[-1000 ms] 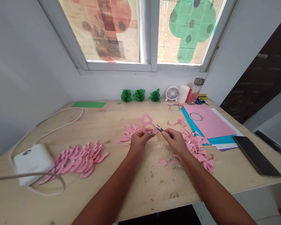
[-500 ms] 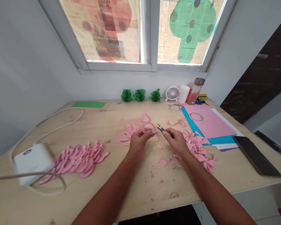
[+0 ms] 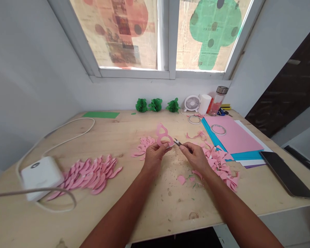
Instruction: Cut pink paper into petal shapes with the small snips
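Note:
Between thumb and fingers, my left hand (image 3: 156, 153) pinches a pink paper cutout (image 3: 162, 131) with two holes in it, held up above the table. My right hand (image 3: 196, 156) is closed around small dark scissors (image 3: 178, 142); their tips point left, close to the paper's right edge. Whether the blades touch the paper I cannot tell. Behind my left hand lies a small heap of pink paper pieces (image 3: 144, 144). Pink paper scraps (image 3: 219, 163) are spread to the right of my right hand. A larger row of curved pink cutouts (image 3: 93, 174) sits at the left.
A white power bank (image 3: 41, 177) with a looping cable is at the left. Along the wall stand green paper balls (image 3: 155, 104), a small fan (image 3: 192, 103) and a glass bottle (image 3: 219, 100). Coloured sheets (image 3: 234, 132) and a phone (image 3: 286, 174) lie at the right.
The whole view has shifted slightly, so things appear a little farther right. Both hands keep their holds, with the scissors still beside the paper's edge.

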